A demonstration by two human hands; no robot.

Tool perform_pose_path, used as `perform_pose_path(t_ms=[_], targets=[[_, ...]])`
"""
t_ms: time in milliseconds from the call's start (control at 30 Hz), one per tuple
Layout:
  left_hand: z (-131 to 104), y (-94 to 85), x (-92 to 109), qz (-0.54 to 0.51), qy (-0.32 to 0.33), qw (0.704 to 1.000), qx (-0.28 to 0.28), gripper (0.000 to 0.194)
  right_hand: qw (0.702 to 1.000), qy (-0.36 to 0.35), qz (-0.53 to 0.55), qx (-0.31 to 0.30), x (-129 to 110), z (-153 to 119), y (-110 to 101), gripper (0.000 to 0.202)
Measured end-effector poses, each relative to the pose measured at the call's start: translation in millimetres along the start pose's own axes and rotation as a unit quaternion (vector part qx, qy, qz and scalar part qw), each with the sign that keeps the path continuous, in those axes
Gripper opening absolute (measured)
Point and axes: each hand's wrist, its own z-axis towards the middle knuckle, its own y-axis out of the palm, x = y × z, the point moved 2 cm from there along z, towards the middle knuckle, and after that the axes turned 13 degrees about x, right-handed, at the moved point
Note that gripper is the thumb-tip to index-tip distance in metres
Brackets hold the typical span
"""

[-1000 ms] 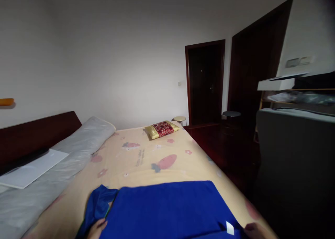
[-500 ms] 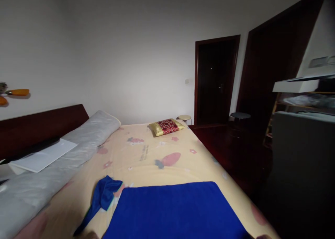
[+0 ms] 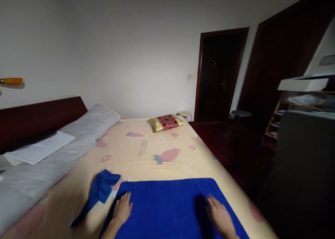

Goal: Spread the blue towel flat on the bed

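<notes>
My left hand [image 3: 122,209] lies palm down, fingers [image 3: 127,198] together and pointing forward, forearm entering from the lower edge. My right hand [image 3: 220,216] lies likewise flat, fingers [image 3: 210,201] slightly spread and angled forward-left. Both hands are open, grasping nothing, and set well apart.

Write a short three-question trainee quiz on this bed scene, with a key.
1. True or false: both hands lie flat on the blue towel.
2. Which thing lies at the far end of the bed? A) a red and gold cushion B) a green bottle C) a black shoe
3. Fill in: the loose blue cloth lies beside the towel, nearest the ____ hand.

Key
1. True: the left hand and the right hand rest on it, fingers spread.
2. A, the red and gold cushion.
3. left
</notes>
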Motion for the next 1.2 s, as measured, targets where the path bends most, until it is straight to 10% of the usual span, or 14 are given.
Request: perform_pose_path(t_ms=[167,300,433,700,1200], targets=[[-4,38.1,118,-0.084,0.091,0.990,-0.069,0.067,0.982,-0.072,0.149,-0.093,-129,-12,67,0.055],[-11,69.9,155,-0.141,0.118,0.975,-0.126,0.068,0.967,-0.095,0.205,-0.113,-170,-15,109,0.052],[9,78.3,118,-0.149,0.124,0.976,-0.096,0.060,0.969,-0.124,0.190,-0.101,-137,4,119,0.050],[54,87.4,-27,0.063,-0.089,0.993,0.043,0.059,0.998,0.050,-0.022,0.028,37,40,105,0.067],[53,92.6,-29,0.080,-0.089,0.989,0.091,0.061,0.996,0.052,-0.062,0.047,37,36,101,0.068]])
